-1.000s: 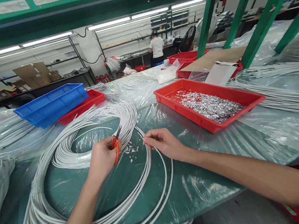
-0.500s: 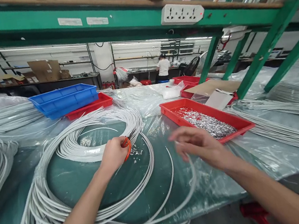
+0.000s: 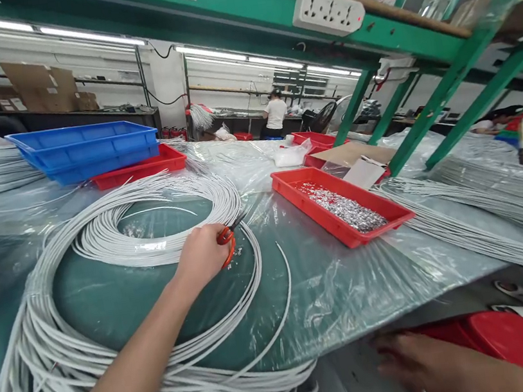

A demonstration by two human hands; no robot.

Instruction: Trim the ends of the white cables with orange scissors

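My left hand [image 3: 204,253] is closed on orange-handled scissors [image 3: 228,246], whose dark blades point up and right over a coil of white cables [image 3: 161,244]. Under my left forearm spreads a larger bundle of white cables [image 3: 33,338]. One loose cable [image 3: 287,283] curves up on the green table [image 3: 328,290], its end free. My right hand [image 3: 410,357] is low at the right, below the table edge, beside a red stool [image 3: 515,342]; it is blurred, and its fingers are hard to make out. Small metal pieces fill part of a red tray [image 3: 341,207].
Blue trays [image 3: 84,149] rest on another red tray [image 3: 141,167] at the back left. A green shelf frame [image 3: 235,5] with a power strip [image 3: 327,10] spans above. More cables [image 3: 466,232] lie at the right. A person [image 3: 275,115] is in the background.
My right hand has dropped from above the table to beside the red stool, and the cable at its fingers was let go. The scissors' blades now show. The view has shifted and tilted.
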